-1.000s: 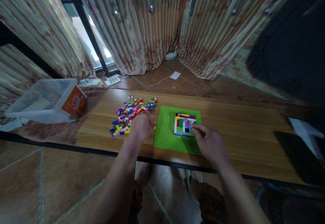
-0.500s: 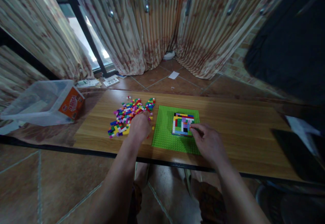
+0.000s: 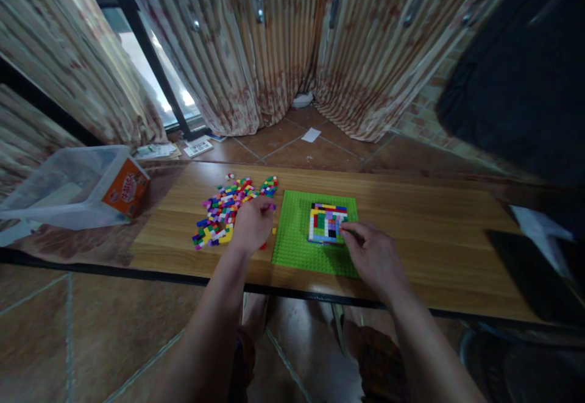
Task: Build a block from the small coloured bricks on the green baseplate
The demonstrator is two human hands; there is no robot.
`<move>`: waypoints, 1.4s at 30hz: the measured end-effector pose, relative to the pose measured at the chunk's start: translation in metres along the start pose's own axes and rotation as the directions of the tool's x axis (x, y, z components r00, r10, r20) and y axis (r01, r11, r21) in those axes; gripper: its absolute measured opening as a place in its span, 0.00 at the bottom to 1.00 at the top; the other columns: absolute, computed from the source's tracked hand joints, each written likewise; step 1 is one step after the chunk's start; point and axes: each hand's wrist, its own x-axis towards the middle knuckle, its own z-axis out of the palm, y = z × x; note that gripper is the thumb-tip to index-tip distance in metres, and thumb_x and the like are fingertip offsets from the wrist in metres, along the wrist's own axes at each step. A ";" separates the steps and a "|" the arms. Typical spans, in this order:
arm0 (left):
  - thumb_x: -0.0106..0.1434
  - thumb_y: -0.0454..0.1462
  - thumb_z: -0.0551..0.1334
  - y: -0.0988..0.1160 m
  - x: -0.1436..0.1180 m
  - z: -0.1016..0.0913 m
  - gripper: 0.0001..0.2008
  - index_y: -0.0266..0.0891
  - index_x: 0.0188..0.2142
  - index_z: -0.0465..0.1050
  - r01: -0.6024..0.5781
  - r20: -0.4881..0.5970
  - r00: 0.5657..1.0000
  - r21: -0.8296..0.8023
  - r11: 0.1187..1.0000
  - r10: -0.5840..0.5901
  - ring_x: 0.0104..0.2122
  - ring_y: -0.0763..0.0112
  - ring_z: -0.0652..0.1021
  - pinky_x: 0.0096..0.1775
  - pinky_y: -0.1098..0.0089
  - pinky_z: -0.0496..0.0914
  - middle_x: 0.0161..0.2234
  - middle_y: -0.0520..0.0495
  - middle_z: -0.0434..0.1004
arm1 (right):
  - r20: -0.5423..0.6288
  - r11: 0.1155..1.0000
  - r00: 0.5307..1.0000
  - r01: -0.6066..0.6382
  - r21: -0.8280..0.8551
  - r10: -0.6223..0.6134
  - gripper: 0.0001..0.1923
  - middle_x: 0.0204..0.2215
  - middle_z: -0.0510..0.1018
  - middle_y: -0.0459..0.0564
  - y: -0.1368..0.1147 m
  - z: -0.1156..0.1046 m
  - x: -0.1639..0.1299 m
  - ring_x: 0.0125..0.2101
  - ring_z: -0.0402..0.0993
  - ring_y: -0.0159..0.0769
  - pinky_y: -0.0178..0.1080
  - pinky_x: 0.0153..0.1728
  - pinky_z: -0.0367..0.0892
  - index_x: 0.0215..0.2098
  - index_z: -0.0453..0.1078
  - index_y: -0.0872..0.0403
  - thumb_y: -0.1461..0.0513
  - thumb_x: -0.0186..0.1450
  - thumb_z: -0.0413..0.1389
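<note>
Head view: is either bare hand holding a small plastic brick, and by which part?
Cannot be told: left hand rests at the loose multicoloured brick pile; right hand fingertips touch the brick panel.

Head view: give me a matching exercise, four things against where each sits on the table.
Things:
1. loose brick pile
2. green baseplate
3. clear plastic tub
4. brick panel

Places:
A. far left end, tipped on its side
B. on the baseplate, at the right hand
C. flat between the hands
D. under the left hand

Pairs: 1-D, 2-C, 3-A, 4-B.
</note>
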 end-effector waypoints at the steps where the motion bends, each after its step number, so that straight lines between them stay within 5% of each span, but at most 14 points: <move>1: 0.59 0.32 0.58 -0.001 0.001 0.001 0.09 0.37 0.36 0.77 0.002 0.011 1.000 -0.104 0.995 -0.001 0.35 0.67 0.79 0.39 0.69 0.71 0.33 0.47 0.81 | 0.001 1.000 1.000 0.000 -0.002 0.000 0.14 0.39 0.81 0.54 0.000 0.000 0.000 0.38 0.77 0.43 0.45 0.42 0.69 0.39 0.77 0.52 0.58 0.67 0.50; 10: 0.57 0.33 0.60 0.011 -0.001 0.005 0.03 0.37 0.32 0.71 0.095 0.066 0.995 -0.538 0.838 -0.071 0.30 0.74 0.76 0.40 0.70 0.72 0.28 0.51 0.76 | 0.018 1.000 1.000 -0.004 0.001 0.004 0.14 0.39 0.81 0.55 0.000 0.000 -0.001 0.39 0.77 0.43 0.45 0.43 0.69 0.39 0.76 0.53 0.58 0.67 0.50; 28: 0.54 0.31 0.57 -0.009 -0.001 0.006 0.06 0.38 0.29 0.73 0.092 -0.009 0.995 -0.269 0.959 -0.098 0.26 0.69 0.77 0.30 0.71 0.71 0.24 0.50 0.76 | 0.023 0.999 1.000 0.008 0.032 -0.009 0.15 0.39 0.81 0.55 0.001 0.002 -0.001 0.39 0.78 0.44 0.46 0.43 0.70 0.39 0.77 0.53 0.57 0.67 0.49; 36: 0.56 0.31 0.60 0.000 0.001 0.007 0.12 0.36 0.41 0.74 0.118 -0.006 0.990 -0.525 0.843 -0.143 0.32 0.69 0.81 0.40 0.67 0.75 0.31 0.48 0.81 | 0.016 1.000 1.000 0.007 0.024 -0.007 0.14 0.39 0.80 0.55 0.001 0.002 -0.001 0.39 0.77 0.44 0.46 0.44 0.69 0.39 0.76 0.54 0.58 0.67 0.49; 42: 0.55 0.32 0.61 0.007 -0.001 0.006 0.07 0.35 0.33 0.77 0.133 0.019 0.988 -0.583 0.801 -0.150 0.29 0.70 0.80 0.35 0.71 0.74 0.29 0.48 0.81 | 0.039 1.000 0.999 0.001 -0.005 -0.001 0.15 0.40 0.80 0.56 0.001 0.002 -0.001 0.39 0.77 0.44 0.46 0.43 0.69 0.39 0.76 0.54 0.58 0.68 0.49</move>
